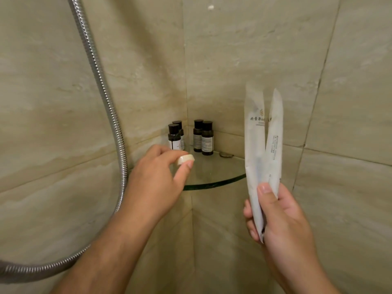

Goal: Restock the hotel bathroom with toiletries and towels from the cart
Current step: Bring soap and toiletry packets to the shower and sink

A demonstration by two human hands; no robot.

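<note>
Over right hand (282, 217) — packets (263, 145) upright

head cam | worn, faces forward-down | close to corner glass shelf (212, 184) | single view

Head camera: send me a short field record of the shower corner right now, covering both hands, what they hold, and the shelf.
shelf: glass, fixed in the tiled corner
bottles: four, dark, upright at the back of the shelf, in two pairs
left hand: pinches a small round soap at the shelf's left side
right hand: grips two white paper packets, upright, not on the shelf
hose: metal, hanging along the left wall
</note>
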